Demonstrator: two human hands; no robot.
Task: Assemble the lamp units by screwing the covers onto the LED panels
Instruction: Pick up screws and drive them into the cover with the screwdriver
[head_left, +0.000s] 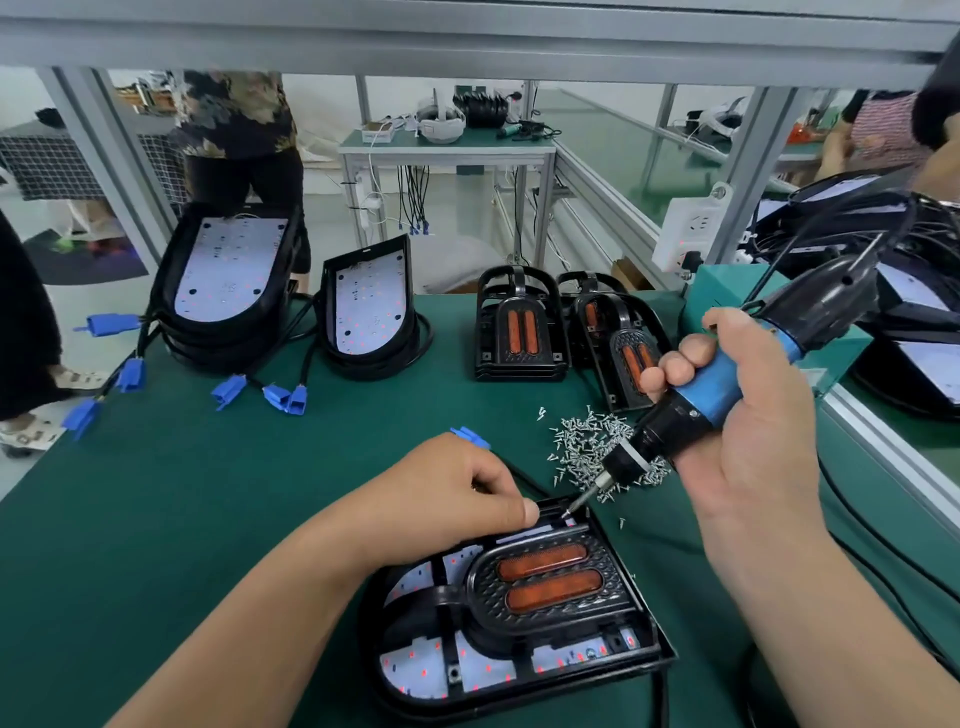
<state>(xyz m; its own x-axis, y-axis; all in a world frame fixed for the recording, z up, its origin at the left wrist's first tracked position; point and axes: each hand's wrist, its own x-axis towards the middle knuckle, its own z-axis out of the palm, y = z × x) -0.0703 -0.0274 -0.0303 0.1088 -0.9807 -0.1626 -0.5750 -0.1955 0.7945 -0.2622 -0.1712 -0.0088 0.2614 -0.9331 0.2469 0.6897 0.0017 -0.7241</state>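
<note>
**Screwdriver bit at far right corner of lamp**

Nearest, flat on green mat (208, 519): lamp (514, 623), black cover (545, 582) seated over white LED panel (415, 670). Long axis roughly left to right; rounded end to left, square end to right; two orange strips along same axis.

At far edge of cover: left hand (457, 493), fingers curled, thumb tip just beside bit. Anything pinched: cannot tell.

Wrapped round blue grip of screwdriver (691, 410): right hand (748, 431). Tool slanted from upper right down to lower left, bit tip at cover's far right corner.

Just beyond: loose pile of screws (587, 441).

Further back: two stacks of spare covers (519, 327), rounded ends away.

Far left: two stacks of bare panels (228, 280), propped up, rounded ends down; blue plugs (280, 397) on cables in front.
</note>
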